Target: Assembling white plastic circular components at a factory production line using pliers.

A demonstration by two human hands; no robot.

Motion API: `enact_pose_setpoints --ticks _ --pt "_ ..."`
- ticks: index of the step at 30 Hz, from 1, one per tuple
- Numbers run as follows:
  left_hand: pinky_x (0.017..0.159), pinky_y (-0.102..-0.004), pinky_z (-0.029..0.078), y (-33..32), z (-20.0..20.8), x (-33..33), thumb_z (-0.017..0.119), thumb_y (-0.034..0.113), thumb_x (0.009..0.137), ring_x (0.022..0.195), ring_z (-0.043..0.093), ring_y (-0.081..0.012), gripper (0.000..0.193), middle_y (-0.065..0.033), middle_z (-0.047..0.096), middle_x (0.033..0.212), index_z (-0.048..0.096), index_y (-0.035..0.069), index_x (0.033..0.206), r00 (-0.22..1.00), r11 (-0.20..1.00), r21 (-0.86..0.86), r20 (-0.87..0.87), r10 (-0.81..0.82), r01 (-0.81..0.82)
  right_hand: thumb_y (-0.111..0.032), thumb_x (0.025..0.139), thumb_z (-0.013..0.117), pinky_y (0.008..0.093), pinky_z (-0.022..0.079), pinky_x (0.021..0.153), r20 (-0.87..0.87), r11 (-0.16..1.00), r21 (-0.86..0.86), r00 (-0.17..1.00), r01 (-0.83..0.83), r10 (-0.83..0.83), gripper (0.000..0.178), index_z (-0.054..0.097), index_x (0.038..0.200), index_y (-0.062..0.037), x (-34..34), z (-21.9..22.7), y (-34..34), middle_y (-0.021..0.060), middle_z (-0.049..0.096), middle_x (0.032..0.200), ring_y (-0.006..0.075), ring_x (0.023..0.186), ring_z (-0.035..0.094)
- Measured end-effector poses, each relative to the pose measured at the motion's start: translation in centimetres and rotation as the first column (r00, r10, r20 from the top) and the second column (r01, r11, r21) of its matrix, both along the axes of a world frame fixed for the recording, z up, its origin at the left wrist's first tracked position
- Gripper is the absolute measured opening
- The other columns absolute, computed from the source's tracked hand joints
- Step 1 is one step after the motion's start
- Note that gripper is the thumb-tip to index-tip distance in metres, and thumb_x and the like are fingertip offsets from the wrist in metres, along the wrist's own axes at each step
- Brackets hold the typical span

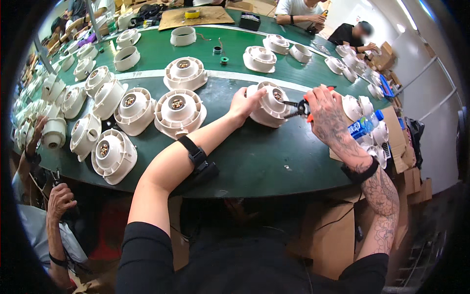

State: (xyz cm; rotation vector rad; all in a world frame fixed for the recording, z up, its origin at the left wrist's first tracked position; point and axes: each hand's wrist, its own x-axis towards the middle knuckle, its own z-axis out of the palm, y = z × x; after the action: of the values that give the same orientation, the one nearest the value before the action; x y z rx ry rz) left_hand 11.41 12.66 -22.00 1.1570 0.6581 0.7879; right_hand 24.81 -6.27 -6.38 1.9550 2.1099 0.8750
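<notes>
My left hand (243, 104) rests on the side of a white round plastic fan housing (268, 105) on the green table (254, 157), steadying it. My right hand (323, 110) grips pliers (298, 108) with orange-red handles, their black jaws pointing into the metal motor hub at the housing's centre. Both forearms carry black straps near the wrist.
Several more white housings (178, 112) lie to the left and along the far table. A plastic water bottle (364, 126) and stacked housings sit on cardboard at the right. Another person's hands (58, 201) work at lower left; other people sit at the far side.
</notes>
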Motion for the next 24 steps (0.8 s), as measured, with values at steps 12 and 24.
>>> enact_pose_setpoints --ticks 12,24 --pt "0.098 -0.0385 0.046 -1.2 1.6 -1.4 0.069 0.043 0.083 0.112 0.062 -0.0321 0.060 -0.0216 0.065 0.119 0.059 -0.004 0.119 0.969 0.949 0.269 -0.136 0.205 -0.163 -0.006 0.078 0.064 0.0403 0.036 0.096 0.171 0.998 0.016 0.984 0.053 -0.054 0.043 0.057 0.120 -0.0039 -0.2 -1.6 3.7 0.0094 0.058 0.115 0.0248 0.119 0.051" --pt "0.100 -0.0409 0.045 -1.4 1.8 -1.3 0.068 0.045 0.083 0.114 0.060 -0.0359 0.062 -0.0235 0.064 0.119 0.058 -0.005 0.119 0.952 0.931 0.297 -0.153 0.265 -0.211 -0.017 0.081 0.065 0.0379 0.040 0.088 0.255 0.996 -0.022 0.964 0.086 -0.078 0.028 0.060 0.105 -0.0044 -0.6 -1.0 4.6 0.0084 0.059 0.101 0.0230 0.103 0.055"
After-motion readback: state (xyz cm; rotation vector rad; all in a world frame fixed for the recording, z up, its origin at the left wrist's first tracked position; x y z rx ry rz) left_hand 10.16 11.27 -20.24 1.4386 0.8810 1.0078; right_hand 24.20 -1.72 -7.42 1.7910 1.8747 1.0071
